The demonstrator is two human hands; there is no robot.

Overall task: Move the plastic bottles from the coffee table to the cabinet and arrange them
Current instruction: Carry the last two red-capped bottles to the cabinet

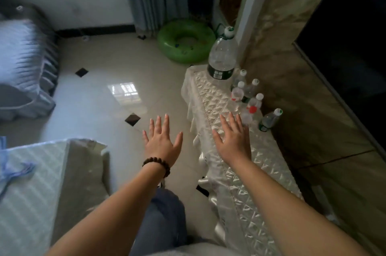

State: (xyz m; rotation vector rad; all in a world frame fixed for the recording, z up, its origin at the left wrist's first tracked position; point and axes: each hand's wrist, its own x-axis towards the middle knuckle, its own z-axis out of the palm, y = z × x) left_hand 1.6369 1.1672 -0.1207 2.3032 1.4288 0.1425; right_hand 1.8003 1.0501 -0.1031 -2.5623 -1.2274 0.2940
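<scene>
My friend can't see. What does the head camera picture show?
Two empty open hands, the left hand and the right hand, reach toward plastic bottles standing on a cabinet draped in shiny white cloth. A green swim ring lies on the floor beyond.

Beyond the right hand [234, 141], a glossy cream cloth with a quilted diamond pattern [236, 174] drapes the cabinet. Past its fingertips stand small clear plastic bottles with white caps [253, 102], some banded red, others dark green. Farthest off rises a large clear plastic jug [222, 55] with a dark green label and a white-and-green cap. Left of it lies a bright green swim ring [186, 39]. Under the left hand [163, 143], which wears a dark brown bead bracelet [157, 165], pale cream floor tiles [100, 97] carry small black diamond insets.
</scene>
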